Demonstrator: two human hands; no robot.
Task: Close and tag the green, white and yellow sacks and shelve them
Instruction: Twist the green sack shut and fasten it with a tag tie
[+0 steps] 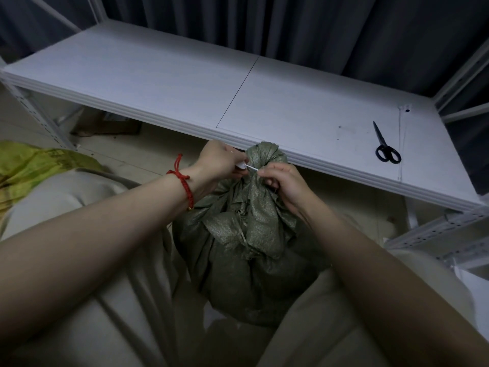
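Two knees in pale trousers (pixel 105 300) are filling the lower frame, from 8 o'clock to 4 o'clock. The green sack (pixel 246 274) is standing upright on the floor between them, at 6 o'clock of centre. Its mouth is being held gathered into a bunched neck that is rising to frame centre, just in front of the shelf edge.

Both forearms are converging on that neck. The left hand (pixel 219 161), with a red cord bracelet (pixel 182 181) on the wrist, is sitting at 9 o'clock of the neck. Its fingers are curling inward and pinching the thicker end of a thin white tie (pixel 250 167). The right hand (pixel 285 185) is sitting at 3 o'clock of the neck. Its fingers are curling against the gathered fabric, with the fingertips pinching the other end of the tie. The tie is spanning the short gap between the hands, across the front of the neck.

The white shelf (pixel 158 75) is running across the upper frame from 10 o'clock to 3 o'clock. Black-handled scissors (pixel 386 151) are lying closed on it at 2 o'clock. The yellow sack (pixel 31 162) is lying on the floor at 9 o'clock, well apart from the green sack. A dark curtain (pixel 291 22) is hanging at 12 o'clock.
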